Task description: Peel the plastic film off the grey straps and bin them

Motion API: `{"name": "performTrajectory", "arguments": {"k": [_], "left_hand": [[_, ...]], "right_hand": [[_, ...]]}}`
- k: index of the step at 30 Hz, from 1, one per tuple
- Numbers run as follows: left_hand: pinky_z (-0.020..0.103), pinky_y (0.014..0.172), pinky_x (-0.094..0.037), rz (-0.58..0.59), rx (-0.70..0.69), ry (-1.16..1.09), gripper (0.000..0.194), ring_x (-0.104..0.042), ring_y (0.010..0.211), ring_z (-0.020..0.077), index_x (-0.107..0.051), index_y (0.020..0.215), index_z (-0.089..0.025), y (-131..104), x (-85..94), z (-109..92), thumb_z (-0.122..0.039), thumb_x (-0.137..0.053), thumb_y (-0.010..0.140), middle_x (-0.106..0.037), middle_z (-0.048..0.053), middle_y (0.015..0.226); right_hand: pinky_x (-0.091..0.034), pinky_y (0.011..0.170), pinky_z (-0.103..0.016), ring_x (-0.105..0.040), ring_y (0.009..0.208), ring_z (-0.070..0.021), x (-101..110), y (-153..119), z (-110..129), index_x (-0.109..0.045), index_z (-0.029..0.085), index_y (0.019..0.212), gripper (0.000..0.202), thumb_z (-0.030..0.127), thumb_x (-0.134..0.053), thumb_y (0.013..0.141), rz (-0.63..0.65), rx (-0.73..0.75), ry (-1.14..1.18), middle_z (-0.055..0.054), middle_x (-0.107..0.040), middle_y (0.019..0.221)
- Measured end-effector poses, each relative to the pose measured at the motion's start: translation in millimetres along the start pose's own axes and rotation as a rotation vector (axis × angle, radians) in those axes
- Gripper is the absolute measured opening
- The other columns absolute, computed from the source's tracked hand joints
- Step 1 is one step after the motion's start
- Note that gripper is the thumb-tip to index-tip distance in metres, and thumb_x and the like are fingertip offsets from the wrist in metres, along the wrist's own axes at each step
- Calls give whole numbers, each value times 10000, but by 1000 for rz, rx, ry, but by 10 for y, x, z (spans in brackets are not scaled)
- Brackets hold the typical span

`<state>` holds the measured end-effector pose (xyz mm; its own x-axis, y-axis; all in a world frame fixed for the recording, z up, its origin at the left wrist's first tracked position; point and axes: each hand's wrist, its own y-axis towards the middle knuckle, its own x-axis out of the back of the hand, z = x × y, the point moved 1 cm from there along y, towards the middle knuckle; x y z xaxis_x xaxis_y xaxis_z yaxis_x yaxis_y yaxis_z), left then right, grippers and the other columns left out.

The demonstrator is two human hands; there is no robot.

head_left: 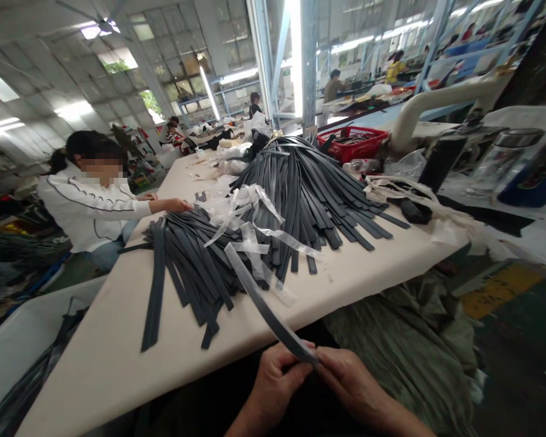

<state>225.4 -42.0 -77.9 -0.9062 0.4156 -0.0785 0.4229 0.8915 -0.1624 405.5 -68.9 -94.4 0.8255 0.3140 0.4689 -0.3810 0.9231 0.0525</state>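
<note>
Both my hands meet at the near edge of the table, closed on one end of a dark grey strip (273,318). My left hand (275,379) pinches it between thumb and fingers. Beside it, my right hand (350,379) grips the same end, its fingertips partly hidden. The strip's far part looks pale and translucent and reaches up to the table. Beyond it lie a bundle of grey strips (200,261) and a larger, fanned-out bundle (295,188) tied at the top. Loose translucent strips (255,212) are scattered between the two bundles.
A co-worker in a white jacket (91,206) sits at the left, one hand on the smaller bundle. A red basket (357,142) stands behind the large bundle. Bottles (505,161) are at the right. Green fabric (404,352) hangs below the cream table (118,352).
</note>
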Motion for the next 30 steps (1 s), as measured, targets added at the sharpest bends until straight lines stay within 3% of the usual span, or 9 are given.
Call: {"name": "performTrajectory", "arguments": {"k": [4, 7, 10, 13, 16, 20, 23, 27, 30], "left_hand": [[371, 875, -550, -190, 113, -316, 461, -708, 935, 263, -765, 1095, -217, -29, 132, 49, -492, -808, 727, -767, 111, 1073], [346, 812, -565, -291, 97, -287, 411, -718, 817, 244, -781, 970, -150, -29, 279, -55, -472, -824, 719, -782, 117, 869], [347, 772, -581, -408, -86, -221, 498, -717, 752, 224, -715, 1160, -149, -38, 592, -399, -426, -806, 756, -769, 80, 790], [342, 730, -599, -643, -386, -153, 726, -712, 700, 204, -527, 1414, -195, -170, 1006, -805, -375, -803, 767, -756, 39, 771], [327, 688, -603, -822, -556, -71, 929, -709, 680, 201, -345, 1531, -220, -385, 1319, -1008, -340, -823, 744, -748, 30, 756], [267, 709, -576, -936, -484, -131, 945, -700, 695, 163, -294, 1550, -218, -572, 1537, -859, -367, -802, 768, -738, 9, 737], [219, 663, -545, -970, -356, -287, 873, -682, 684, 138, -421, 1484, -200, -633, 1614, -608, -377, -830, 733, -737, 8, 735], [217, 581, -531, -914, -145, -551, 642, -656, 623, 133, -691, 1143, -117, -685, 1593, -300, -399, -909, 609, -752, 59, 755], [241, 584, -546, -897, -23, -667, 518, -671, 624, 147, -740, 930, -106, -725, 1518, -131, -427, -928, 570, -759, 79, 763]], "right_hand": [[-419, 637, -218, -574, 657, -136, -111, -45, -71, -627, 178, 830, 539, 523, -274, 1048, 71, 10, -31, -27, -624, 742], [-439, 657, -220, -603, 696, -144, -175, -77, -114, -648, 183, 951, 515, 515, -266, 1046, 115, 21, 34, -38, -654, 794], [-468, 707, -235, -633, 764, -161, -171, 17, -31, -636, 195, 1090, 436, 479, -307, 1046, 139, 18, 121, -50, -683, 870], [-479, 705, -239, -647, 768, -165, -173, 211, 122, -646, 205, 1077, 398, 454, -337, 1044, 190, 19, 142, -49, -691, 866], [-477, 696, -240, -652, 762, -164, -238, 412, 256, -648, 216, 1080, 385, 451, -346, 1040, 279, 68, 119, -42, -694, 858], [-473, 697, -235, -639, 747, -157, -396, 583, 333, -643, 212, 1002, 366, 462, -376, 1024, 380, 71, 105, -31, -685, 839], [-468, 634, -221, -614, 686, -148, -523, 628, 323, -627, 199, 914, 406, 522, -397, 997, 458, -29, 122, -25, -656, 790], [-425, 515, -207, -548, 573, -130, -588, 605, 263, -589, 184, 796, 525, 648, -396, 950, 525, -171, 106, -11, -577, 682], [-401, 492, -211, -504, 556, -130, -499, 562, 238, -556, 185, 734, 549, 676, -402, 928, 564, -186, 57, -6, -536, 645]]}}
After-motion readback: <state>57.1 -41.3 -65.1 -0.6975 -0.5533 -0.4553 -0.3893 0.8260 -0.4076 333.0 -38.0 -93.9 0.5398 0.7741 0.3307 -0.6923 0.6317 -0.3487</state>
